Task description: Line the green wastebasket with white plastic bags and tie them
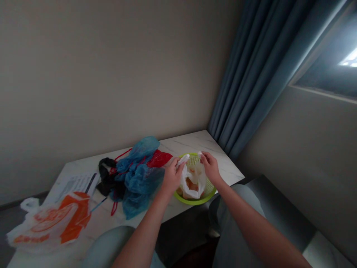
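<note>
A white plastic bag [184,182] hangs with its mouth spread between my two hands, inside a green plastic basket [192,202]. My left hand [173,173] pinches one handle of the bag, and my right hand [209,166] grips the other. Orange-brown contents show through the bag's opening, but I cannot make out what they are. The basket rests on the marble-patterned table [192,138], close to its front edge.
Crumpled blue plastic bags [142,182], a red bag [159,159] and a black bag [107,176] lie left of the basket. Farther left are a printed sheet [73,184] and a white-and-orange bag [52,223]. A blue curtain [256,74] hangs at right.
</note>
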The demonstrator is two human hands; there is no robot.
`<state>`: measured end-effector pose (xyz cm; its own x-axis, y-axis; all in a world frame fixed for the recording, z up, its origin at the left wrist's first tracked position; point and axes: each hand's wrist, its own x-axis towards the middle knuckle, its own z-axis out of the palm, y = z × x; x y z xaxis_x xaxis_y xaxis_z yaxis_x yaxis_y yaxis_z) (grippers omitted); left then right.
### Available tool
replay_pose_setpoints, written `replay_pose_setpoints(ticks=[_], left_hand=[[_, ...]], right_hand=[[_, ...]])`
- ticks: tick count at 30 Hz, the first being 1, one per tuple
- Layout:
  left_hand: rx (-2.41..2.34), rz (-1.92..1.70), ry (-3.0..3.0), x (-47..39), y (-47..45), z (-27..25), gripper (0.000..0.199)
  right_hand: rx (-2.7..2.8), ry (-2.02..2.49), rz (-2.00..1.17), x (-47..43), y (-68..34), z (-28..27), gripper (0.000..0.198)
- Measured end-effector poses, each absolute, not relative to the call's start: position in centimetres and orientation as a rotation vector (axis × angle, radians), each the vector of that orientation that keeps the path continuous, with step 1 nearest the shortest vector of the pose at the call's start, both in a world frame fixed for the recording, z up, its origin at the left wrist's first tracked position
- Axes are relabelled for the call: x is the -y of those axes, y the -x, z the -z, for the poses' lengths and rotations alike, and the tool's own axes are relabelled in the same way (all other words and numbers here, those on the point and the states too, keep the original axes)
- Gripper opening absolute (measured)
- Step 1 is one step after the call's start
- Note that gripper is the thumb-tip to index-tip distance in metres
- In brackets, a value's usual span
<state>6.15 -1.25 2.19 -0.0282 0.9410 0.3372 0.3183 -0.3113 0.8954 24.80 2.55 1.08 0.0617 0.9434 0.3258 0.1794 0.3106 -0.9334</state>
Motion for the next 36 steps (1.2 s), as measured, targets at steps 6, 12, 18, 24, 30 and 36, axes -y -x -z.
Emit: replay_pose_setpoints(ticks=[6, 12, 18, 24, 30, 36], left_hand=[[-1.314, -1.275, -1.819, 1.8, -7.4, -0.9, 0.034], [-1.299, -1.178, -2.078, 1.8, -7.8, -0.8, 0.045], [-1.408, -0.930, -2.092, 1.7, -7.8, -0.4, 0.051], [-1.339, -1.097, -1.753, 1.6, -8.1, 0.6, 0.057], [-1.250, -1.233, -1.477, 0.4, -8.0, 0.6, 0.025], [-1.345, -1.207, -1.644, 0.7, -7.7, -0.2, 0.014]], right_hand=[[1.501, 1.048, -0.924, -1.2, -22.6, -1.1, 0.028], [1.524, 0.965, -1.058, -0.5, -21.8, -1.0, 0.022], [1.491, 0.974, -1.126, -0.2, -21.6, -0.8, 0.020], [1.482, 1.105, -1.024, -0.5, -21.4, -1.1, 0.037], [1.522, 1.097, -1.017, -0.9, -21.5, -1.6, 0.026], [1.426, 1.077, -1.092, -0.8, -21.5, -0.8, 0.017]])
